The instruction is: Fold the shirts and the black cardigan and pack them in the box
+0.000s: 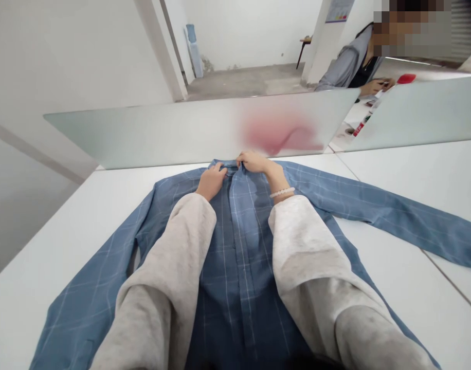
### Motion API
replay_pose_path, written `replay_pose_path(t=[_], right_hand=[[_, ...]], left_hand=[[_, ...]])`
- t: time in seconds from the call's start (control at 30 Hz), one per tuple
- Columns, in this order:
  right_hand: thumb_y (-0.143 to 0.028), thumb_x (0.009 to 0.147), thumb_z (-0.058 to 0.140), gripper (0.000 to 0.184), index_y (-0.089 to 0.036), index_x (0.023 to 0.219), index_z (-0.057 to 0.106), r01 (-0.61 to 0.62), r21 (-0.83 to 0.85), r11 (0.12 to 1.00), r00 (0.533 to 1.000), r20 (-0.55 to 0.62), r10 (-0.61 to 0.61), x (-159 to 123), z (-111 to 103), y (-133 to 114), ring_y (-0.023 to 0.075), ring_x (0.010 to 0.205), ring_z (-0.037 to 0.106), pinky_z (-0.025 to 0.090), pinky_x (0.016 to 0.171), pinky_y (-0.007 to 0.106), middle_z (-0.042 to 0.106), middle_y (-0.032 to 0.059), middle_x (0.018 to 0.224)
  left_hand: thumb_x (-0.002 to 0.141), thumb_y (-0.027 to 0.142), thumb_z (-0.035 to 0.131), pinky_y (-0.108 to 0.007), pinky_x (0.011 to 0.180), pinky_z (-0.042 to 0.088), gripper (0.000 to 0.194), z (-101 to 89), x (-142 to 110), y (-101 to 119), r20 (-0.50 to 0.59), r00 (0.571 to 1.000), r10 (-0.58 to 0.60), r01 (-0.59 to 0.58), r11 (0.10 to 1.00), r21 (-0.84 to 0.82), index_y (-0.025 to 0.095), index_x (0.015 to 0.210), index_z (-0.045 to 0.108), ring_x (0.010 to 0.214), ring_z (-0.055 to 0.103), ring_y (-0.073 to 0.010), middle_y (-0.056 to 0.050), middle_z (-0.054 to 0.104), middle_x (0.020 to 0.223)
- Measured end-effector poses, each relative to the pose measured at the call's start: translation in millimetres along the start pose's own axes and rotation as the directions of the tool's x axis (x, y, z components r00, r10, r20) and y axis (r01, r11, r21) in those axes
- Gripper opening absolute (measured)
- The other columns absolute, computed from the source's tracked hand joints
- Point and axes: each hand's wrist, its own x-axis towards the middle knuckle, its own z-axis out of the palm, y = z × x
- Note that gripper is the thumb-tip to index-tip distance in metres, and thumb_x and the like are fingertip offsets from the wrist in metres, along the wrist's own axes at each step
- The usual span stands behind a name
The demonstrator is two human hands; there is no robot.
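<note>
A blue checked long-sleeved shirt (228, 267) lies spread face up, its sleeves stretched out to both sides. At the left of its collar rests my left hand (213, 181), fingertips on the collar cloth. My right hand (254, 162) pinches the right side of the collar beside the top of the button strip. A bead bracelet (282, 192) circles my right wrist. The lower part of the shirt runs beneath my forearms, and its bottom hem is out of sight.
The white table (397, 180) carries the shirt. A frosted glass divider (162, 133) stands along its far edge, with a blurred pink shape behind it. Beyond, a person in a grey top (345, 67) sits at the right. A water dispenser (194, 54) stands by the back wall.
</note>
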Motion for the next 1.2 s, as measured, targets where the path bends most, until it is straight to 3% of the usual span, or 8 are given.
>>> replay_pose_path(t=[0.17, 0.33, 0.43, 0.53, 0.73, 0.87, 1.03, 1.2], right_hand=[[-0.012, 0.087, 0.036, 0.038, -0.02, 0.108, 0.067, 0.001, -0.045, 0.999, 1.0, -0.023, -0.002, 1.8, 3.7, -14.2, 0.0245, 0.11, 0.054, 0.039, 0.093, 0.039, 0.062, 0.011, 0.116], [-0.015, 0.09, 0.037, 0.037, -0.02, 0.117, 0.061, -0.04, -0.055, 0.998, 0.997, -0.068, 0.037, 8.0, 18.4, -18.9, 0.0283, 0.112, 0.05, 0.032, 0.098, 0.048, 0.061, 0.0123, 0.116], [-0.02, 0.091, 0.043, 0.031, -0.017, 0.115, 0.062, -0.044, -0.078, 0.996, 0.993, -0.111, 0.035, 11.0, 29.0, -16.1, 0.0289, 0.113, 0.048, 0.03, 0.098, 0.045, 0.06, 0.0142, 0.114], [-0.022, 0.091, 0.047, 0.027, -0.015, 0.112, 0.063, -0.052, -0.083, 0.995, 0.988, -0.146, 0.04, 12.3, 39.2, -15.5, 0.0285, 0.113, 0.047, 0.029, 0.099, 0.044, 0.06, 0.0147, 0.113], [-0.019, 0.09, 0.047, 0.026, -0.014, 0.109, 0.064, -0.049, -0.049, 0.998, 0.972, -0.232, 0.037, 8.9, 48.6, -23.9, 0.0286, 0.114, 0.045, 0.032, 0.094, 0.041, 0.058, 0.0161, 0.117], [-0.013, 0.093, 0.035, 0.036, -0.014, 0.115, 0.064, -0.018, -0.001, 1.0, 0.991, -0.135, 0.017, 0.5, 52.7, -31.1, 0.0217, 0.109, 0.053, 0.036, 0.095, 0.033, 0.062, 0.0129, 0.114], [-0.025, 0.096, 0.035, 0.045, -0.01, 0.137, 0.047, -0.069, 0.025, 0.997, 0.995, -0.072, 0.07, -19.0, 56.1, -38.6, 0.024, 0.117, 0.051, 0.038, 0.098, 0.033, 0.055, 0.0169, 0.129], [-0.042, 0.097, 0.032, 0.056, -0.013, 0.145, 0.034, -0.161, 0.036, 0.986, 0.985, 0.062, 0.159, -32.1, 61.2, -53.0, 0.0303, 0.135, 0.035, 0.032, 0.106, 0.048, 0.034, 0.0167, 0.15]], left_hand=[[0.093, 0.025, 0.041, -0.034, 0.083, 0.049, 0.026, 9.2, 11.9, 7.8, -0.09, 0.975, -0.202, 0.191, 0.975, -0.118, 0.018, 0.111, 0.058, 0.099, 0.062, -0.0236, -0.012, 0.056, 0.119], [0.091, 0.018, 0.037, -0.035, 0.099, 0.044, 0.034, 29.7, 3.9, 14.4, -0.16, 0.939, -0.305, 0.242, 0.915, -0.324, 0.016, 0.124, 0.047, 0.125, 0.048, -0.0231, -0.014, 0.04, 0.144], [0.092, 0.015, 0.032, -0.035, 0.105, 0.04, 0.034, 26.5, -5.5, 17.1, -0.114, 0.946, -0.303, 0.24, 0.893, -0.381, 0.016, 0.121, 0.05, 0.132, 0.041, -0.0199, -0.013, 0.042, 0.143], [0.091, 0.018, 0.038, -0.037, 0.104, 0.04, 0.035, 9.8, -23.4, 28.4, 0.038, 0.972, -0.233, 0.234, 0.937, -0.26, 0.011, 0.123, 0.049, 0.13, 0.044, -0.024, -0.019, 0.037, 0.146], [0.087, 0.027, 0.05, -0.045, 0.09, 0.047, 0.025, -56.9, -101.2, 78.1, 0.351, 0.937, 0.005, 0.006, 1.0, -0.028, 0.016, 0.105, 0.063, 0.109, 0.057, -0.0309, -0.015, 0.062, 0.115], [0.09, 0.036, 0.047, -0.036, 0.076, 0.05, 0.024, -107.7, -179.3, 108.3, 0.617, 0.767, 0.177, -0.114, 0.983, -0.141, 0.021, 0.098, 0.064, 0.091, 0.065, -0.0251, -0.011, 0.068, 0.098], [0.09, 0.045, 0.045, -0.034, 0.068, 0.048, 0.031, -129.5, -265.5, 147.2, 0.772, 0.601, 0.207, 0.028, 0.96, -0.278, 0.023, 0.09, 0.067, 0.084, 0.068, -0.0251, -0.009, 0.072, 0.089], [0.095, 0.044, 0.031, -0.032, 0.071, 0.047, 0.045, -118.3, -308.0, 198.2, 0.74, 0.665, -0.107, 0.334, 0.928, -0.165, 0.02, 0.086, 0.069, 0.084, 0.069, -0.0242, -0.01, 0.073, 0.087]])
